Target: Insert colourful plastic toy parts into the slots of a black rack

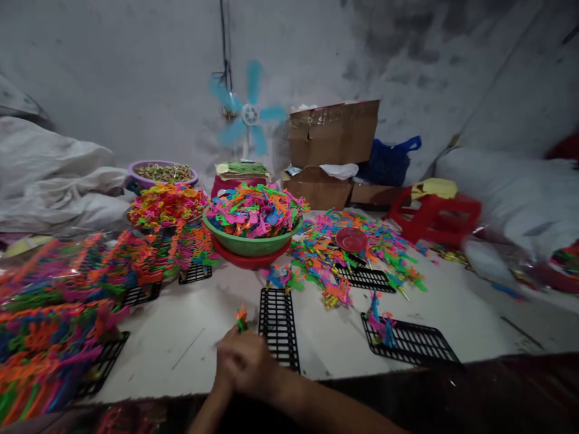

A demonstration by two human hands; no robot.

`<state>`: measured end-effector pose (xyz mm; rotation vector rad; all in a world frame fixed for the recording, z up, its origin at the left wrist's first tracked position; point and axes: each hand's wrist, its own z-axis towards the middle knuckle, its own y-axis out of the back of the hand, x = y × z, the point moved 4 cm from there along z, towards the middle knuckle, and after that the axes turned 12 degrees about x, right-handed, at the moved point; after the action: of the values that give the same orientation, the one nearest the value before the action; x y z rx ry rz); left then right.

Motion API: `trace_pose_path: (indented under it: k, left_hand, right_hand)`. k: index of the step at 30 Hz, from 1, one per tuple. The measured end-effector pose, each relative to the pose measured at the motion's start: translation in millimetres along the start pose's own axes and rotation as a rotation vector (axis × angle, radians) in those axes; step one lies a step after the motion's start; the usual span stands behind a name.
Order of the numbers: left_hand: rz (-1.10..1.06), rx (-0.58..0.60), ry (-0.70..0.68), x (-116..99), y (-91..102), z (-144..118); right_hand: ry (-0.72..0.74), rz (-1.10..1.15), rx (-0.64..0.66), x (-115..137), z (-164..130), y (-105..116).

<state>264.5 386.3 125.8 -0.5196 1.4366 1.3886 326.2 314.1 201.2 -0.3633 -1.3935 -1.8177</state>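
Note:
My left hand and my right hand are closed together at the table's front edge, the right crossing in front of the left. A small orange-and-green plastic toy piece sticks up from the top of the left hand. What the right fingers hold is hidden by the hand itself. Just right of the hands lies a black slotted rack, with several colourful plastic pieces standing at its far end. Another black rack lies further right, bearing a small cluster of pink and blue pieces.
A green basin heaped with colourful pieces stands mid-table. Loose pieces spread to its right, around a red dish. Filled racks crowd the left. Behind are a blue-bladed fan, cardboard boxes and a red stool.

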Motion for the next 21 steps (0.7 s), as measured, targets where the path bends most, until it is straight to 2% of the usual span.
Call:
trace_pose_path:
  k: [2,3,5,8,12,16,21]
  left_hand:
    - [-0.024,0.014,-0.003,-2,-0.6,-1]
    - [-0.040,0.023,0.003,-2,-1.5,0]
    - [-0.089,0.029,0.031,1,-4.1,2]
    - [-0.162,0.032,0.073,2,-8.1,11]
    - [-0.133,0.025,0.051,-9,-8.0,31]
    - [-0.065,0.006,0.059,-21,-7.7,53]
    - [-0.002,0.032,0.060,-24,-21.1,65]
  right_hand:
    - [-0.332,0.017,-0.323,-57,-28,45]
    - [-0.445,0.012,-0.422,-83,-38,59]
    - [-0.584,-0.038,-0.470,-125,-47,74]
    - [-0.683,-0.170,-0.405,-162,-43,75]
    - [-0.759,-0.298,-0.340,-175,-26,70]
    - [-0.667,-0.298,-0.305,-173,-11,65]
    - [-0.606,-0.295,-0.268,-173,-6,59]
